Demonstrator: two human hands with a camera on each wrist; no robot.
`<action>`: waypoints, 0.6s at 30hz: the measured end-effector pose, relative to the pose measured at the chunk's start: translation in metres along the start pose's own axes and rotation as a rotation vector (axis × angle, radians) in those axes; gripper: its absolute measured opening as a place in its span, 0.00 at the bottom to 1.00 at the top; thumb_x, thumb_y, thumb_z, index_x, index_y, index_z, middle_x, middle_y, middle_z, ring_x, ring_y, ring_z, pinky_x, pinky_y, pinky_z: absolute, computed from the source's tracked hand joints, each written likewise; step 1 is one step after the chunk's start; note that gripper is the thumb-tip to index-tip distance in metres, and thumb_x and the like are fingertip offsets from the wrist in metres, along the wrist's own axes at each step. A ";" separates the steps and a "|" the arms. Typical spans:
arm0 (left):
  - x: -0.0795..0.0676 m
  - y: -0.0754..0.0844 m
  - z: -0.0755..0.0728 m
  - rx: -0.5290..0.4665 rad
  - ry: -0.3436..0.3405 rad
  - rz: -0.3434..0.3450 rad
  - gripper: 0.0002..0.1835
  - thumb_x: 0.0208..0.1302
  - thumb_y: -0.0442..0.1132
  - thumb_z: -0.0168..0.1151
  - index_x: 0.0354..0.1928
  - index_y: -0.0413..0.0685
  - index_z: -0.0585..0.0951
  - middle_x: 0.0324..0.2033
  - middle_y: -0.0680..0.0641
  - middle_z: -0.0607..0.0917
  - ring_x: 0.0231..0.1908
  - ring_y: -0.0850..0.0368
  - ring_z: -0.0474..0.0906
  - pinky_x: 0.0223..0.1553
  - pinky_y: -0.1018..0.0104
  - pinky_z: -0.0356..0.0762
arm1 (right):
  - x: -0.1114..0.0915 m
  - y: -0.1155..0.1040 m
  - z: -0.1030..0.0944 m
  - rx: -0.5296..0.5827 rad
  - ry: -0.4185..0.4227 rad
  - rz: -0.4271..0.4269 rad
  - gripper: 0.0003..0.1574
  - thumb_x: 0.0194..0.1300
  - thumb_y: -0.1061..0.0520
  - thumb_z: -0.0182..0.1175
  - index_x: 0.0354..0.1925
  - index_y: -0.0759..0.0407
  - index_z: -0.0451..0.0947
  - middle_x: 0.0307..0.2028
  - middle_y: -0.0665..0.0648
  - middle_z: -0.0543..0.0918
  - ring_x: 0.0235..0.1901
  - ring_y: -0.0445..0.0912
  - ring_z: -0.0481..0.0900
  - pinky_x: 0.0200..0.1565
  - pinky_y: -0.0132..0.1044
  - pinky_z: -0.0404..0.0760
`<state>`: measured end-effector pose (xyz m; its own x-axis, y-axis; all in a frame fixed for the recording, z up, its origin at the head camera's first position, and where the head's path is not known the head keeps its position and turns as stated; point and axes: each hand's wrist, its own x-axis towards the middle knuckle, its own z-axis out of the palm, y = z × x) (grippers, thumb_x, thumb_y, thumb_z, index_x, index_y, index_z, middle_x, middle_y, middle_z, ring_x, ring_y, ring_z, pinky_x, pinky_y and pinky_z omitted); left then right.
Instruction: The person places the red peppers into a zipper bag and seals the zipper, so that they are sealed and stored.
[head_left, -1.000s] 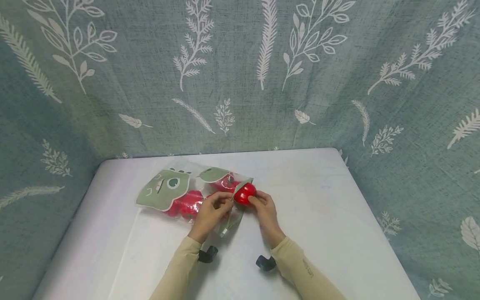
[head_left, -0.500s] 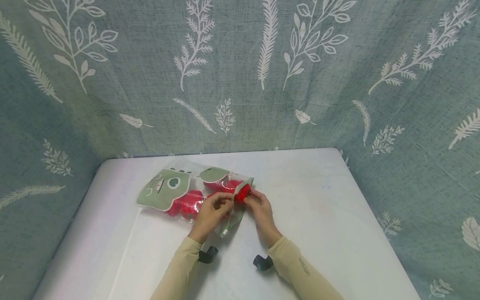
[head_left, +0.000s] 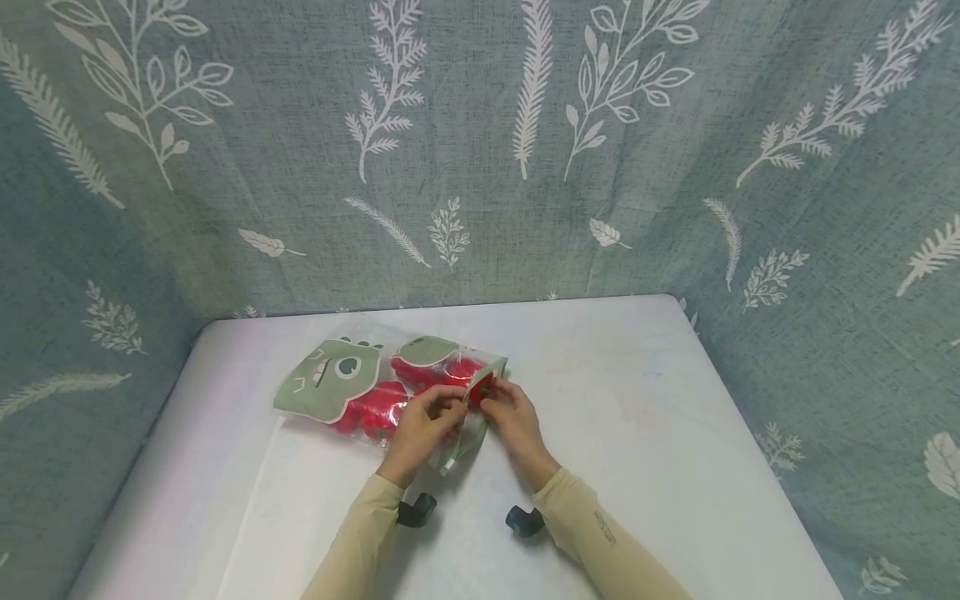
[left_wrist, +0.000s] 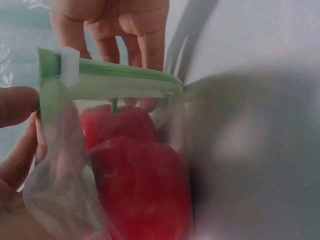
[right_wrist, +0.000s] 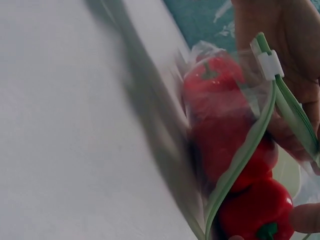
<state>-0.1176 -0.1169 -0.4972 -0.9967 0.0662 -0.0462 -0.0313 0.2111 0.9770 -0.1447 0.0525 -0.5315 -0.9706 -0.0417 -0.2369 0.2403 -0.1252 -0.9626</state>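
A clear slider zip bag (head_left: 326, 379) with a green dinosaur print lies on the table, holding several red bell peppers (right_wrist: 215, 95). Its green-edged mouth faces right and gapes. My left hand (head_left: 420, 429) pinches the near rim between thumb and fingers. At the mouth, my right hand (head_left: 517, 425) has thumb and fingertips on a red bell pepper (right_wrist: 257, 210) with a green stem, just inside the rim. In the left wrist view its fingers partly hide behind the green rim. A white slider (left_wrist: 70, 67) sits at one end of the zip.
A white table (head_left: 637, 400) carries the bag left of its middle. Patterned green curtains (head_left: 480, 167) hang behind it and on both sides. Dark wrist camera mounts (head_left: 525, 522) stick out from both sleeves.
My right hand has pushed the bell pepper leftward from the bag's mouth to inside it. The pepper by the far leaf print has shifted left. My left hand has stayed on the rim.
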 end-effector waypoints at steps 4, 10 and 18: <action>0.000 0.000 0.001 -0.002 0.000 -0.005 0.13 0.67 0.38 0.68 0.53 0.52 0.84 0.40 0.47 0.83 0.38 0.50 0.81 0.40 0.66 0.84 | 0.003 -0.001 -0.002 -0.065 0.021 0.006 0.39 0.63 0.60 0.63 0.71 0.59 0.67 0.68 0.61 0.73 0.68 0.56 0.68 0.67 0.50 0.70; 0.000 0.002 0.001 -0.002 0.005 -0.009 0.13 0.67 0.39 0.68 0.53 0.52 0.84 0.40 0.47 0.84 0.38 0.49 0.81 0.40 0.65 0.84 | 0.008 -0.004 -0.003 -0.149 -0.009 0.005 0.41 0.60 0.60 0.63 0.71 0.55 0.68 0.70 0.58 0.71 0.73 0.55 0.61 0.70 0.55 0.63; 0.002 0.001 0.001 -0.007 -0.001 -0.002 0.14 0.68 0.39 0.68 0.55 0.50 0.84 0.40 0.46 0.83 0.37 0.50 0.80 0.39 0.67 0.83 | 0.015 -0.006 0.004 -0.165 -0.075 -0.095 0.34 0.63 0.66 0.58 0.68 0.65 0.70 0.62 0.64 0.78 0.63 0.56 0.75 0.66 0.51 0.69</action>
<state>-0.1198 -0.1159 -0.4963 -0.9966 0.0669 -0.0482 -0.0336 0.2046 0.9783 -0.1607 0.0485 -0.5291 -0.9839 -0.1120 -0.1392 0.1365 0.0314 -0.9901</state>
